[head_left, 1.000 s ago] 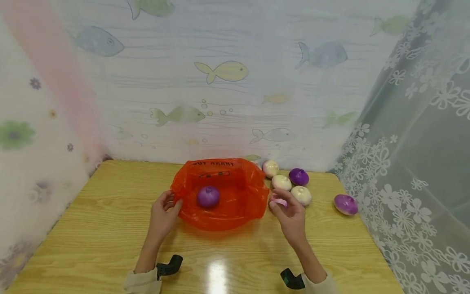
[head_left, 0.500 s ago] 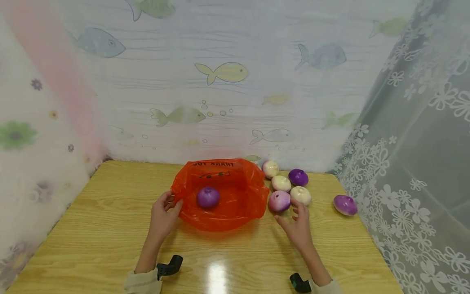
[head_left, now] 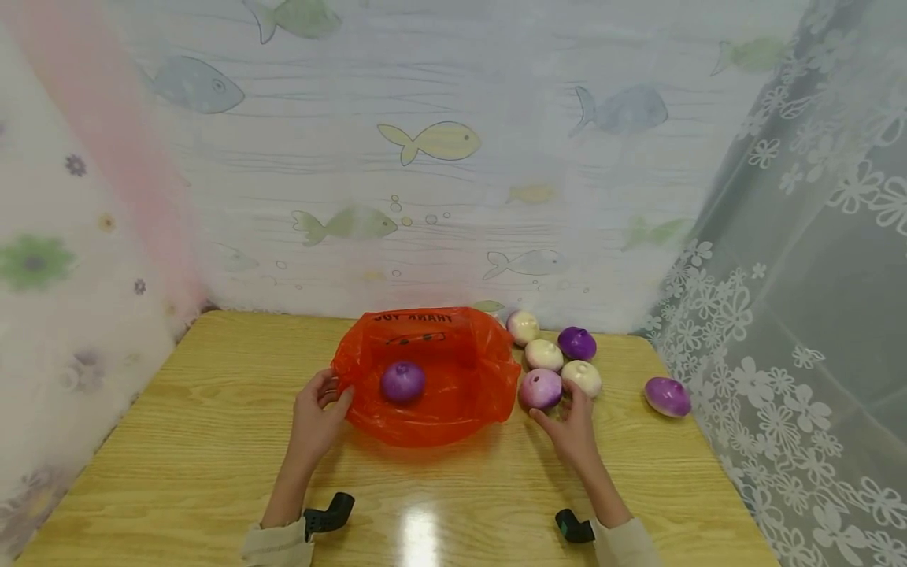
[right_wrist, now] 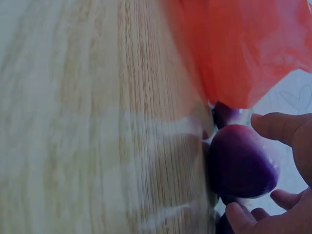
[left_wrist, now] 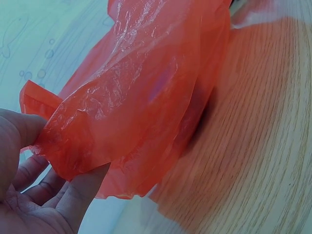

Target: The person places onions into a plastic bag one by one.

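A red plastic bag (head_left: 432,429) lies open on the table, with one purple onion (head_left: 402,382) inside. My left hand (head_left: 316,417) pinches the bag's left rim; in the left wrist view the thumb and fingers hold the crumpled red film (left_wrist: 122,112). Beside the bag's right edge sits a pink-purple onion (head_left: 541,389). My right hand (head_left: 574,429) straddles this onion, thumb at its near side and fingers at its right. In the right wrist view the spread fingers (right_wrist: 287,129) flank the dark purple onion (right_wrist: 241,163); firm contact cannot be made out.
Behind the right hand are a cream onion (head_left: 581,379), another cream onion (head_left: 543,356), a cream-and-purple onion (head_left: 523,327) and a deep purple onion (head_left: 577,343). A purple onion (head_left: 668,396) lies apart near the right edge of the wooden table (head_left: 212,441).
My right hand has moved from the bag's right rim, rightward off the pink-purple onion, then in around it. The left hand and the bag stay put.
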`<state>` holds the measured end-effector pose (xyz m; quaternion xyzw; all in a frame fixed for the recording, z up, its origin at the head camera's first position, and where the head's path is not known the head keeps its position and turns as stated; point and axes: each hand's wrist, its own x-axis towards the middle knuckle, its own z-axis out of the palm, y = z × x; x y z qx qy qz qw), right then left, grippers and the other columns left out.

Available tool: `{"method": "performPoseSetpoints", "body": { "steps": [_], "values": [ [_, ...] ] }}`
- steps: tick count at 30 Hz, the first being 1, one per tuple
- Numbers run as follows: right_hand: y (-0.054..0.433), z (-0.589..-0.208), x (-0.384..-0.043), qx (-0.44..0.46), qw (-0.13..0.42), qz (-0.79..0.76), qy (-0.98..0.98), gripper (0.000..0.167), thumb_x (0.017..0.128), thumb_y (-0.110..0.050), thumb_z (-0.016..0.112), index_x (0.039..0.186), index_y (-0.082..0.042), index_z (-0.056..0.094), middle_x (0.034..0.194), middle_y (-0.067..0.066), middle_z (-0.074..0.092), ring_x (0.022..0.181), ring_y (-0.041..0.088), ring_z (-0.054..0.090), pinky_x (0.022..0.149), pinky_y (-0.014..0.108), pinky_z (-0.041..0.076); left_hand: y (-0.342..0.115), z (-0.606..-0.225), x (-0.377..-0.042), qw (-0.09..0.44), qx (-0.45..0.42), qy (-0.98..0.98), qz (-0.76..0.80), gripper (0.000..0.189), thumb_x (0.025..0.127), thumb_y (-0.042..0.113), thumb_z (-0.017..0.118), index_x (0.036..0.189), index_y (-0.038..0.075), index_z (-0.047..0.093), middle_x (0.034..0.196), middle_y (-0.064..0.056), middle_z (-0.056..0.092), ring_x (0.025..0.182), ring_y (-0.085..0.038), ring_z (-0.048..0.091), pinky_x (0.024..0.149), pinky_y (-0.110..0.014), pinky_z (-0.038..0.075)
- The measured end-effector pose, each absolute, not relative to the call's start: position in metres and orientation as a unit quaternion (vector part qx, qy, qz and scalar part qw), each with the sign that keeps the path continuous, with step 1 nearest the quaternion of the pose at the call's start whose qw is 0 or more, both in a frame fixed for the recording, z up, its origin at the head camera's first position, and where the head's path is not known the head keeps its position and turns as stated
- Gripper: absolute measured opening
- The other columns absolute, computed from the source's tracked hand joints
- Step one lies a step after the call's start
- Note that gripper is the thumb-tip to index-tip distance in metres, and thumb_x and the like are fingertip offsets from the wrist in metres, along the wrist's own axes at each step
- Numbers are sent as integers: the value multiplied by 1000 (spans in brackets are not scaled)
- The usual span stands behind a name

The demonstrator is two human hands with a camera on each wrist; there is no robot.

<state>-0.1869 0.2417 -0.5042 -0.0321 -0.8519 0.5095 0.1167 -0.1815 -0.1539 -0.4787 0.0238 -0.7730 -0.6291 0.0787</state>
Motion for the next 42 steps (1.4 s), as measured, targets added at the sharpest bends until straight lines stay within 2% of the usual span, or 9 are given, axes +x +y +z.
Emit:
{"method": "performPoseSetpoints", "body": {
  "steps": [4,9,15,23,33,42],
  "values": [
    [241,-506,-193,-21,118,520,-846,83,85,1,78,149,15,28,148,37,32,132,49,43,111,59,39,-153,-478,-182,83,22,-775,-627,40,101,5,60,138,-5,51,129,-24,59,115,-34,60,84,-5,47],
    [241,-508,-202,-1,133,511,-849,86,81,2,81,149,15,31,148,36,38,136,48,42,114,60,35,-154,-478,-181,84,23,-776,-625,39,101,5,59,138,-5,51,129,-25,59,115,-34,60,84,-5,46],
    [238,-504,-214,-7,122,482,-868,78,82,-2,80,146,12,37,145,34,43,134,46,42,114,60,35,-154,-479,-182,83,22,-774,-628,39,100,4,60,137,-5,52,129,-25,60,115,-35,61,83,-6,47],
    [240,-501,-220,-9,119,428,-896,76,81,-7,79,143,16,41,135,37,50,127,50,46,110,63,37,-154,-481,-183,87,20,-779,-621,39,100,4,60,137,-5,52,128,-25,61,115,-35,61,85,-5,46],
    [242,-504,-220,-4,128,440,-889,76,78,-2,82,141,17,43,135,37,52,127,49,49,110,61,38,-154,-480,-181,79,23,-778,-623,41,101,6,60,139,-4,51,130,-25,60,116,-35,61,85,-5,45],
    [243,-503,-218,-6,128,442,-888,75,78,-6,85,139,15,47,136,35,53,127,46,51,111,59,39,-154,-480,-181,77,25,-779,-621,40,101,6,60,138,-4,51,129,-24,60,116,-34,60,85,-5,45]
  ]
}}
